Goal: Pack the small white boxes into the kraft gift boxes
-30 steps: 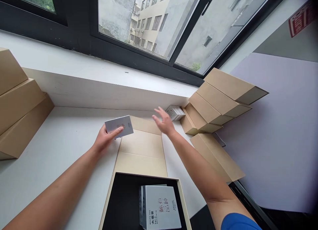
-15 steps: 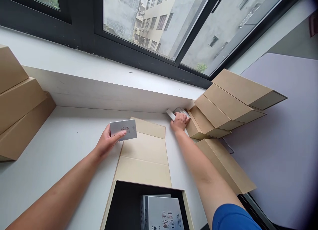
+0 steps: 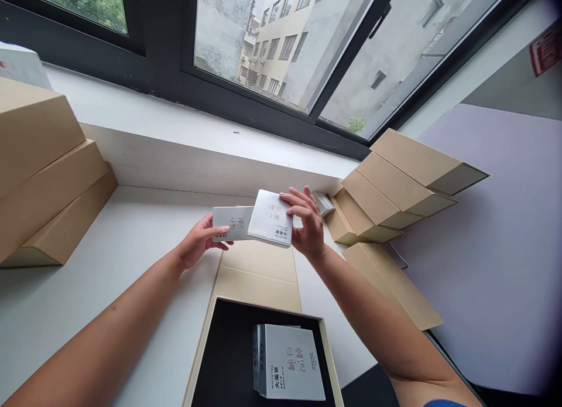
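My left hand (image 3: pixel 199 240) grips a flat silver tea box (image 3: pixel 236 222), thumb across its printed face. A second silver tea box (image 3: pixel 271 216) is pinched at its right edge by my right hand (image 3: pixel 307 222). The two boxes overlap in view above the open lid flap (image 3: pixel 259 272); whether they touch I cannot tell. Below them stands an open cream gift box (image 3: pixel 327 360) with a black interior. Silver tea boxes (image 3: pixel 292 363) marked "WHITE TEA" lie stacked in its right part.
Brown cardboard boxes (image 3: pixel 417 167) are stacked at the right, with another box (image 3: pixel 390 284) in front. Beside that stack lie more small silver boxes (image 3: pixel 324 204). Further brown boxes (image 3: pixel 39 143) stand at the left. A white ledge (image 3: pixel 211 155) and window run along the back.
My right hand has come left from the small silver boxes by the right stack, bringing one tea box up beside the left hand's box. The view has shifted slightly.
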`<state>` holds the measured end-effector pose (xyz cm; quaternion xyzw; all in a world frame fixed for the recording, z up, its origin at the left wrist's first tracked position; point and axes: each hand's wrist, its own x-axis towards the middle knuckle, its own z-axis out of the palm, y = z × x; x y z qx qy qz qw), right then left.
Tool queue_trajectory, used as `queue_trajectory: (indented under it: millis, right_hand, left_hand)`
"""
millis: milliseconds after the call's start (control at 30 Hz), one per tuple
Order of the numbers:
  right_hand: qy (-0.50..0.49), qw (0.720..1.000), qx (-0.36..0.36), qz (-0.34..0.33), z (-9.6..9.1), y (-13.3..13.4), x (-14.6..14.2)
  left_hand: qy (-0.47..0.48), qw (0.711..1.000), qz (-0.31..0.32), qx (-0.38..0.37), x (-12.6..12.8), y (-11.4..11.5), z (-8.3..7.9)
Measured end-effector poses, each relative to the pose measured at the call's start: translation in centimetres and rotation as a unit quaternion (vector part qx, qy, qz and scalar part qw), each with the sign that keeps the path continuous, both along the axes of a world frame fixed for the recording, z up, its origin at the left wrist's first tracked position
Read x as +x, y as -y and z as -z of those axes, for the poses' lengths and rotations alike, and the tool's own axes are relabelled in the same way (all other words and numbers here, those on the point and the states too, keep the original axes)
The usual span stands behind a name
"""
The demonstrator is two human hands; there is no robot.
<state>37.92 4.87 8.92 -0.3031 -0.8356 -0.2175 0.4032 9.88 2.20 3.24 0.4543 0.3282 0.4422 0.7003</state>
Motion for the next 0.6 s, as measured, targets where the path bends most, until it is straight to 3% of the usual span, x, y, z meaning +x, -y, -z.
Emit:
queue_trajectory:
  millis: [133,200,367,533,600]
  right_hand:
    - [0.056,0.998,0.012,0.004,-2.0,2.0,-3.3]
    - [0.06,0.998,-0.019,0.027,-2.8,2.9,-3.9]
    - [0.062,0.972,-0.22,0.052,-4.1,5.8,-4.4]
    - [0.031,0.895,-0.438,0.077,-4.5,7.7,-5.2]
    - [0.009,0.879,-0.474,0.058,-4.4,7.7,-5.5]
  left_hand:
    - [0.049,0.998,0.05,0.0,0.4,0.9,-2.8]
    - [0.073,0.996,0.057,-0.004,0.7,1.5,-4.1]
    - [0.109,0.994,0.009,-0.014,2.3,2.8,-5.9]
    - [0.128,0.992,-0.015,0.012,3.5,3.9,-6.3]
    - [0.139,0.99,-0.002,0.009,3.6,4.3,-6.5]
